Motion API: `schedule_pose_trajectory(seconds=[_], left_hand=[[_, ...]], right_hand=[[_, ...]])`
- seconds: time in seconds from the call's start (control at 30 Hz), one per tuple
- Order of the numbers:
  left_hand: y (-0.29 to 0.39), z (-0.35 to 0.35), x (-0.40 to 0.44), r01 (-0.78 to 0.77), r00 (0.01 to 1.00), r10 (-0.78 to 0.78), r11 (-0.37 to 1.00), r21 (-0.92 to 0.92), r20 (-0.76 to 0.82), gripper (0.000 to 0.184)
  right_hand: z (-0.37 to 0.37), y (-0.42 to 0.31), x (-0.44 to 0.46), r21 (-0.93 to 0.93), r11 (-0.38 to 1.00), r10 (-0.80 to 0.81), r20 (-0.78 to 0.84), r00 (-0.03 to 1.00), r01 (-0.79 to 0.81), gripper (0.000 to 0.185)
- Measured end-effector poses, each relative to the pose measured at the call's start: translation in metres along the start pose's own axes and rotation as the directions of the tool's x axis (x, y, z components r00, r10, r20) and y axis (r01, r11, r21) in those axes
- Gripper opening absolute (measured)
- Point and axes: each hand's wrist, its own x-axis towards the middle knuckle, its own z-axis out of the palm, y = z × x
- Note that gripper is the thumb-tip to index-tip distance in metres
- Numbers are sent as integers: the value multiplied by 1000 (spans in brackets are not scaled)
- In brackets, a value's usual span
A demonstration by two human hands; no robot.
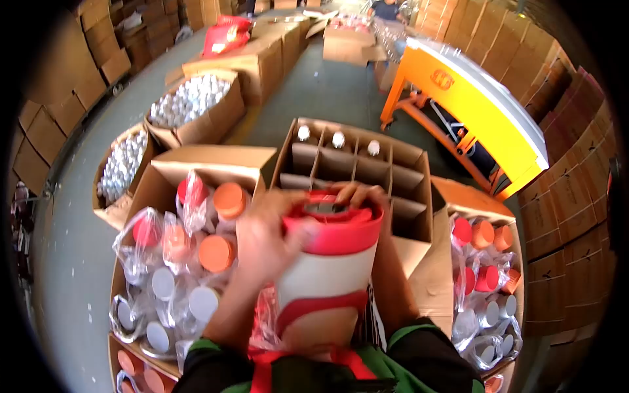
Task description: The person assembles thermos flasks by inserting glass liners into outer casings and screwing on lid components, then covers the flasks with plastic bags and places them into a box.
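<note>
Close in front of me stands a red-and-white bag point(324, 281) with a round opening and a red band along its top; red straps show at its lower end. My left hand point(265, 229) grips the left side of the rim, slightly blurred, its thumb over the front of the red band. Curled over the far right of that rim are the fingers of my right hand point(367, 196). What the bag holds is hidden. Just beyond it is a divided carton point(419, 177), with three white-capped bottles point(338, 139) in its back row.
Cartons of plastic-wrapped jars with red, orange and grey lids flank me, at left point(262, 157) and right point(458, 196). Farther left are boxes of silvery items point(193, 98). An orange-framed machine point(458, 85) stands right. A person point(386, 10) is in the background.
</note>
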Motion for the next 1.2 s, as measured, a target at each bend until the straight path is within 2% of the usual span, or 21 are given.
schedule_pose_trajectory(seconds=[0.03,0.1,0.17,0.23,0.27,0.33,0.37,0.4,0.43,0.5,0.57,0.63,0.7,0.73,0.77,0.9,0.97,1.0,1.07,1.13,1.2], left_hand=[[-30,-2,0,72,997,-56,939,-336,58,52],[-85,8,-6,185,977,-207,664,-724,60,62],[-92,8,-9,229,944,-330,698,-678,-21,74],[-22,0,3,-42,988,-69,741,-670,-138,77],[-2,-2,11,-261,965,245,870,-419,-91,77],[38,-13,17,-509,857,496,856,92,138,76],[4,-10,21,-547,833,518,826,140,194,82],[-22,-6,9,-198,966,246,900,-388,77,75],[-44,-2,1,136,990,-44,574,-807,135,69],[-68,4,-10,190,965,-261,669,-719,12,65],[-31,5,-2,87,987,-149,809,-582,-59,54],[17,-17,20,-366,925,356,928,62,134,40],[-19,-12,22,-388,895,418,902,-190,157,33],[-55,-1,12,-252,947,318,822,-510,44,37],[-80,6,3,-122,983,182,619,-776,-9,43],[-80,0,-5,-80,983,183,588,-805,36,53],[-63,-5,-19,135,983,-182,724,-676,2,53],[-40,-6,-29,326,910,-414,724,-607,-5,55],[-65,-37,-73,532,749,-615,780,328,246,60],[-64,-39,-111,437,225,-801,592,677,555,68],[-70,-34,-174,520,478,-652,750,408,589,52]], right_hand=[[2,-22,1,-364,913,-138,152,979,185,47],[57,-78,-12,-483,786,-149,457,877,385,47],[67,-85,-13,-292,818,-304,513,803,496,45],[26,-68,12,-602,677,-386,199,901,423,45],[5,-46,17,-671,709,-303,-10,953,218,46],[-13,-19,17,-505,859,14,-138,990,-82,53],[-16,-20,14,-444,889,91,-78,993,-116,55],[1,-36,7,-504,863,73,65,995,-31,57],[27,-59,1,-560,821,34,238,971,108,59],[44,-77,5,-510,824,-66,345,936,246,64],[22,-51,13,-465,880,-56,102,993,97,67],[9,-12,28,-450,891,-19,-183,983,-67,69],[6,-10,17,149,950,286,-55,957,-275,65],[13,-25,14,-336,932,172,82,982,-135,62],[25,-41,14,-712,695,114,243,963,97,58],[56,-48,12,-621,777,40,210,977,101,49],[53,-44,4,-473,876,103,0,995,-91,42],[48,-48,1,-499,867,39,57,998,-6,42],[33,-59,-9,-508,857,-41,94,995,84,45],[29,-76,-21,-506,849,-113,112,987,154,52],[21,-85,-34,-521,825,-205,83,975,218,54]])
